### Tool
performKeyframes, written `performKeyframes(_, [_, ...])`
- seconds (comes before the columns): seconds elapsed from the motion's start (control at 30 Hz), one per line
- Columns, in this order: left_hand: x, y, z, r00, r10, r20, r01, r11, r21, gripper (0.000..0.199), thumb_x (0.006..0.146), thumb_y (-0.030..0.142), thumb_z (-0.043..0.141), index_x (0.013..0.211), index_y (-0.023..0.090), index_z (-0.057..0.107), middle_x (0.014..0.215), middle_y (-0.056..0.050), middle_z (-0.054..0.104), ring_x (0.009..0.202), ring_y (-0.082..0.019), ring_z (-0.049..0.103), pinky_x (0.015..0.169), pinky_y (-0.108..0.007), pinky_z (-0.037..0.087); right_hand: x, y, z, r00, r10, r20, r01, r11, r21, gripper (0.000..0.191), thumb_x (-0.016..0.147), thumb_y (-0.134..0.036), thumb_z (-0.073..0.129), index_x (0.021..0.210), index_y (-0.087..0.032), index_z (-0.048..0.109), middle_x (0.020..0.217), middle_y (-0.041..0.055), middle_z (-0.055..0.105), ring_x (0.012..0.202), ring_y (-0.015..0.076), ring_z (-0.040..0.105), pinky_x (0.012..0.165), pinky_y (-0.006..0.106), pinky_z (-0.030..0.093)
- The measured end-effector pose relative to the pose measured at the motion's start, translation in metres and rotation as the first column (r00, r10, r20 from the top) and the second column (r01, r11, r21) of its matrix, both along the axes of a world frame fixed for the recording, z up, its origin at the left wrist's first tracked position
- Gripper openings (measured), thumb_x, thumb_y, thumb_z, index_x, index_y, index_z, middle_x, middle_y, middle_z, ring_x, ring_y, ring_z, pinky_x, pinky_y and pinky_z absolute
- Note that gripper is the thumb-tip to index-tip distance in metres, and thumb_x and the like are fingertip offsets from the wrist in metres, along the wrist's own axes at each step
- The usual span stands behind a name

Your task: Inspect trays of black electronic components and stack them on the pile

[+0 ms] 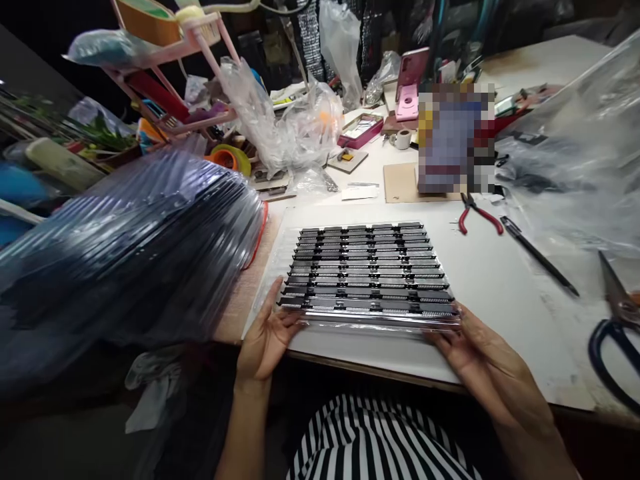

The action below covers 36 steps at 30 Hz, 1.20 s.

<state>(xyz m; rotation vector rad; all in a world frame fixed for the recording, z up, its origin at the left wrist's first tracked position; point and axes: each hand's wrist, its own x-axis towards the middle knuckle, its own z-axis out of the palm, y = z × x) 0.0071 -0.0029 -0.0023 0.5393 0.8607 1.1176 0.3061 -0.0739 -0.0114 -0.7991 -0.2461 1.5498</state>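
Clear tray (370, 273) sits crosswise between the left fingers (286, 320) and right fingers (447, 332), both clamped on its near corners, neither hand really closer.

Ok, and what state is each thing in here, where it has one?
Clear tray: held at its near corners, loaded with rows of black parts.
Left hand: closed on the tray.
Right hand: closed on the tray.
Pliers: lying down, handles spread.
Scissors: cut off by the frame, open or shut unclear.
Pink phone: propped up.
Pixelated item: cannot tell.
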Motion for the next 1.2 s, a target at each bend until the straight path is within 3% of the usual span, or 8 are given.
performKeyframes(0.13, [-0.004,-0.001,0.000,0.995,-0.088,-0.040,0.089,0.996,0.016,0.057,0.091,0.040,0.043,0.143,0.033,0.020,0.093,-0.009,0.073,0.089,-0.022,0.068,0.086,-0.043,0.050,-0.001,-0.001,-0.001,0.999,0.011,0.046,-0.011,1.000,0.000,0.036,0.092,-0.022,0.043,0.126,-0.027,0.052,0.121,0.0042,0.061,0.107,0.0163,0.058,0.097,0.034,0.047])
performKeyframes(0.27, [-0.002,-0.001,0.000,0.996,-0.071,-0.053,0.072,0.997,0.026,0.056,0.092,0.033,0.043,0.143,0.031,0.020,0.096,-0.009,0.072,0.091,-0.021,0.068,0.086,-0.041,0.050,-0.004,-0.002,-0.001,0.993,0.007,0.115,-0.006,1.000,-0.006,0.035,0.092,-0.026,0.044,0.125,-0.026,0.053,0.123,0.0075,0.060,0.110,0.0212,0.057,0.094,0.038,0.050])
performKeyframes(0.57, [-0.001,-0.002,0.001,0.999,-0.013,-0.030,0.013,1.000,0.007,0.051,0.093,0.026,0.041,0.142,0.030,0.027,0.094,-0.008,0.072,0.088,-0.021,0.068,0.084,-0.039,0.051,-0.007,-0.003,-0.001,0.971,-0.025,0.236,0.028,1.000,-0.011,0.025,0.091,-0.032,0.046,0.098,-0.021,0.068,0.098,0.0071,0.069,0.099,0.0223,0.062,0.097,0.043,0.047])
performKeyframes(0.87, [0.001,-0.004,0.000,1.000,-0.013,-0.016,0.013,0.999,0.030,0.054,0.093,0.029,0.042,0.143,0.025,0.022,0.089,-0.009,0.073,0.088,-0.023,0.068,0.082,-0.040,0.050,-0.008,-0.004,-0.006,0.962,-0.089,0.260,0.099,0.995,-0.027,0.021,0.090,-0.032,0.048,0.096,-0.022,0.067,0.101,0.0047,0.068,0.101,0.0186,0.060,0.089,0.032,0.054])
performKeyframes(1.2, [0.004,-0.002,0.010,0.999,0.028,-0.037,-0.027,0.999,0.034,0.050,0.095,0.028,0.036,0.142,0.019,0.023,0.079,-0.009,0.073,0.082,-0.025,0.070,0.078,-0.041,0.051,-0.011,-0.002,0.000,0.936,-0.088,0.340,0.097,0.995,-0.009,0.023,0.089,-0.035,0.050,0.093,-0.021,0.068,0.101,0.0052,0.069,0.099,0.0203,0.062,0.085,0.033,0.054])
